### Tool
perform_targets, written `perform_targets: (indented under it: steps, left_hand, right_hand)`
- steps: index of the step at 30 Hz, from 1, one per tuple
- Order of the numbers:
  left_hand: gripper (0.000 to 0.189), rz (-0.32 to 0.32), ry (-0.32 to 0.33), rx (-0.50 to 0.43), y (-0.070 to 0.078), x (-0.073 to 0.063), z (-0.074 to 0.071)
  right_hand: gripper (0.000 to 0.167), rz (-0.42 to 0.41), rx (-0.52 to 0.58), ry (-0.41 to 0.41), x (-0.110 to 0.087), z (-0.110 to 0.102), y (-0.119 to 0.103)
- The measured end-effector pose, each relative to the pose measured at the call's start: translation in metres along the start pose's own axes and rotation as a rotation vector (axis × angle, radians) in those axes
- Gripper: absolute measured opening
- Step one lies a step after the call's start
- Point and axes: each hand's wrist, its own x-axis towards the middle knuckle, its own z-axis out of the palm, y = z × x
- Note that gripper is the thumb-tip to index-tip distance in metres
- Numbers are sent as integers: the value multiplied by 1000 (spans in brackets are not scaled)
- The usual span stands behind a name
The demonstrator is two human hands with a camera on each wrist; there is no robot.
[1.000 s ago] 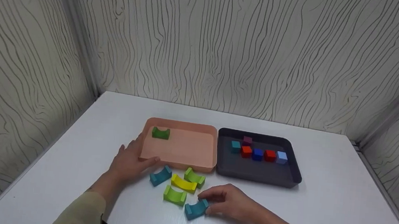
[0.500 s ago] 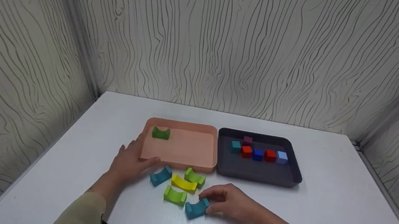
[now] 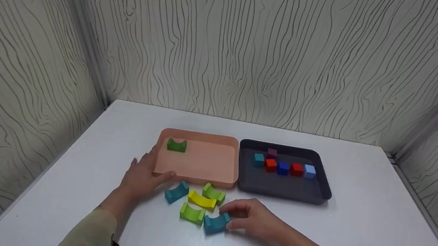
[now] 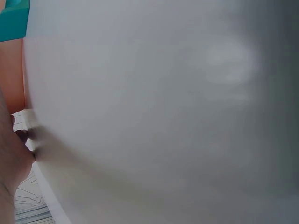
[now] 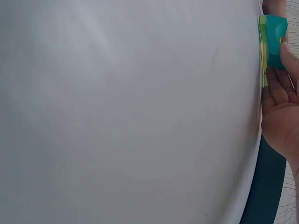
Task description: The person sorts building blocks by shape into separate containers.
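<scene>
In the head view my right hand (image 3: 254, 219) pinches one end of a teal arch-shaped block (image 3: 216, 223) between thumb and fingers. The right wrist view shows the thumb against this teal block (image 5: 276, 42). Directly left of it lies a lime arch block (image 3: 192, 214). My left hand (image 3: 142, 178) rests at the near left corner of the pink tray (image 3: 197, 179), fingers straight along its side and thumb at the front rim. A second teal arch block (image 3: 177, 192) lies near that thumb, beside a yellow one (image 3: 202, 201) and another lime one (image 3: 213, 194).
A green arch block (image 3: 177, 146) lies in the pink tray's back left. Against that tray's right side stands a dark tray (image 3: 284, 191) holding several small cubes, among them a blue cube (image 3: 283, 168). Patterned walls (image 3: 234, 52) surround the white table (image 3: 353, 232).
My right hand has moved the teal block slightly away from me, turning it a little, so it now sits closer alongside the near lime block. My left hand stays where it was.
</scene>
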Motion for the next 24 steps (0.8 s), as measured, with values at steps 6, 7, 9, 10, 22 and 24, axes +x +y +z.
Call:
perform_targets:
  steps: [6, 7, 9, 10, 22, 24]
  left_hand:
    - [114, 0, 0, 4, 0, 0, 0]
    - [114, 3, 1, 4, 0, 0, 0]
    - [114, -3, 0, 3, 0, 0, -1]
    - [114, -5, 0, 4, 0, 1, -1]
    - [118, -37, -18, 40, -1, 1, 1]
    - [118, -37, -19, 39, 0, 1, 1]
  right_hand:
    - [34, -14, 28, 9, -3, -2, 1]
    - [34, -16, 31, 12, -3, -2, 1]
    - [35, -18, 38, 16, -5, -3, 1]
    - [35, -19, 39, 20, -5, -4, 1]
    - [39, -47, 48, 54, -10, -16, -12]
    - [39, -44, 49, 62, -11, -18, -17]
